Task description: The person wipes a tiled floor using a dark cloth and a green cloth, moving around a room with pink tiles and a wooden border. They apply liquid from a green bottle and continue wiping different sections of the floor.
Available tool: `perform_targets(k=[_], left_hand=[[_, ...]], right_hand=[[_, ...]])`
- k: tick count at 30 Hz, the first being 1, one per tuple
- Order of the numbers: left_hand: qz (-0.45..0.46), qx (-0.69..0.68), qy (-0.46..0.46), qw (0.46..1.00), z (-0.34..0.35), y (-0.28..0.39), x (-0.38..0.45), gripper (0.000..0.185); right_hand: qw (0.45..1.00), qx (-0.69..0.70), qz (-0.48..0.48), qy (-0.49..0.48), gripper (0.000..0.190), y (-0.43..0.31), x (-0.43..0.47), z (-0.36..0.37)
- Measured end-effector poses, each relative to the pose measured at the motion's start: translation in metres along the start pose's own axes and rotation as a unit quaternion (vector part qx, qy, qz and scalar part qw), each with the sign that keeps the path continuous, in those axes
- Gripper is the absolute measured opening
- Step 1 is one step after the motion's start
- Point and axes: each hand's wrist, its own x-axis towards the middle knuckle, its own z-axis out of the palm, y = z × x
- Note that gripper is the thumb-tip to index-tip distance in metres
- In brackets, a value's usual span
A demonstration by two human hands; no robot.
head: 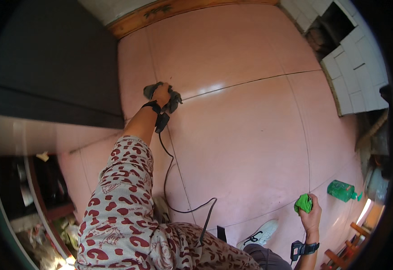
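My left hand point(162, 92) reaches far forward and grips a dark grey cloth point(174, 102), which bunches out on both sides of the fingers over the pink tiled floor point(237, 135). Close to my right side, my right hand point(311, 214) is closed around a crumpled bright green cloth point(303, 203). Just right of that hand, a green pump bottle point(341, 190) is on the floor, its nozzle towards the right. Each wrist wears a black strap with a small device; a thin black cable point(169, 175) hangs from the left one.
A large dark cabinet point(54, 67) borders the floor at left. White brickwork point(355, 74) with a dark opening lies at right, and a wooden board point(196, 11) runs along the far edge. My shoe point(262, 233) is near the right hand; wooden furniture point(345, 246) fills the lower right.
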Motion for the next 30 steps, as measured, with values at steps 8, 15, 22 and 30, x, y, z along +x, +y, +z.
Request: perform_targets(k=[8, 15, 22, 30], left_hand=[[0.030, -0.001, 0.035, 0.999, 0.023, 0.002, 0.063, 0.032], [0.166, 0.025, 0.150, 0.974, 0.020, 0.018, 0.047, 0.013], [0.331, -0.083, -0.045, 0.939, 0.060, 0.047, -0.034, 0.017], [0.213, 0.033, -0.335, 0.917, 0.013, 0.021, -0.067, 0.025]], right_hand=[[0.990, -0.138, -0.026, 0.029, 0.048, -0.087, -0.074, -0.030], [0.984, -0.150, -0.092, 0.027, 0.049, -0.153, -0.092, -0.023], [0.981, -0.080, -0.178, 0.011, 0.047, -0.128, 0.013, 0.002], [0.942, 0.066, -0.329, -0.015, 0.047, -0.152, 0.181, 0.080]])
